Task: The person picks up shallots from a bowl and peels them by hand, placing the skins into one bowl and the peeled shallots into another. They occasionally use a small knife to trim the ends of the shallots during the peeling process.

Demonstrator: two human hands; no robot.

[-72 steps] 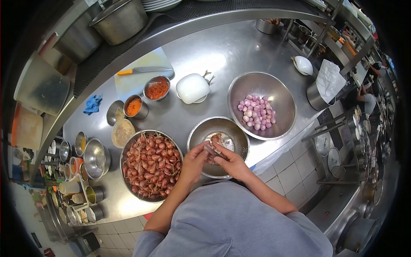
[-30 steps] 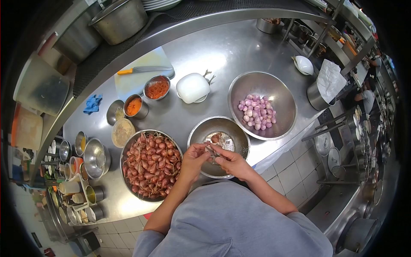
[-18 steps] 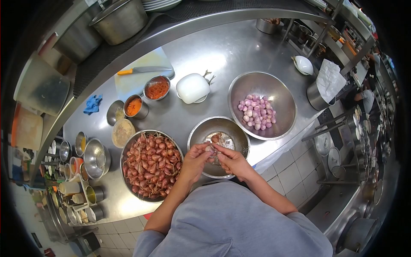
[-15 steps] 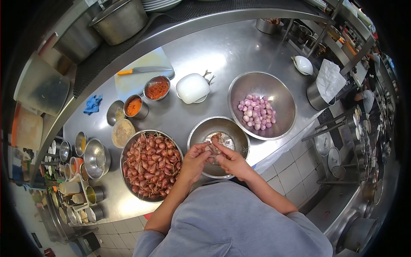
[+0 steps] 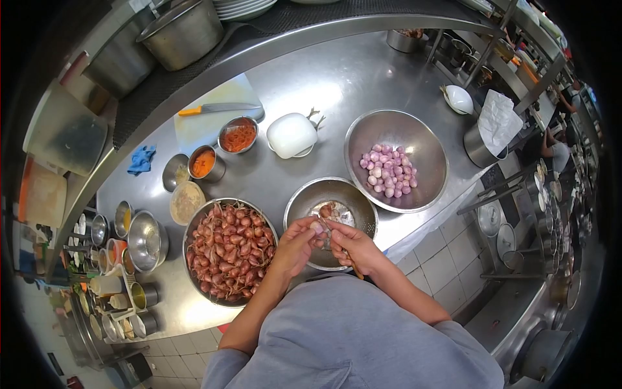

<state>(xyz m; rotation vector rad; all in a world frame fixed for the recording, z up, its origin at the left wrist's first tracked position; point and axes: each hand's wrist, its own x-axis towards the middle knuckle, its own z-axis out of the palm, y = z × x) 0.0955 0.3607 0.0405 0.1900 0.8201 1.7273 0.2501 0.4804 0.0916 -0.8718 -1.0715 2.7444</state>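
Both hands meet over the near rim of a metal bowl (image 5: 300,200) with skins in it. My left hand (image 5: 298,245) pinches a small pale pink shallot (image 5: 317,227). In my right hand (image 5: 353,247), closed beside it, is a small knife (image 5: 356,269) whose brownish handle sticks out below the palm; its blade is hard to make out. To the left, a large bowl is heaped with unpeeled red shallots (image 5: 230,249). Peeled purple-pink shallots (image 5: 389,170) lie in the wide bowl (image 5: 431,146) at the upper right.
Farther back stand a white container (image 5: 291,135), tins of cut carrot (image 5: 238,136), and a knife with an orange handle (image 5: 191,111) on a cutting board (image 5: 220,133). A metal shelf edge (image 5: 259,32) arches above. A person (image 5: 557,154) is at the far right.
My hands have shifted slightly against each other, and the pale shallot shows more clearly in my left fingers. The knife handle now shows below my right hand. The person at the far right has moved.
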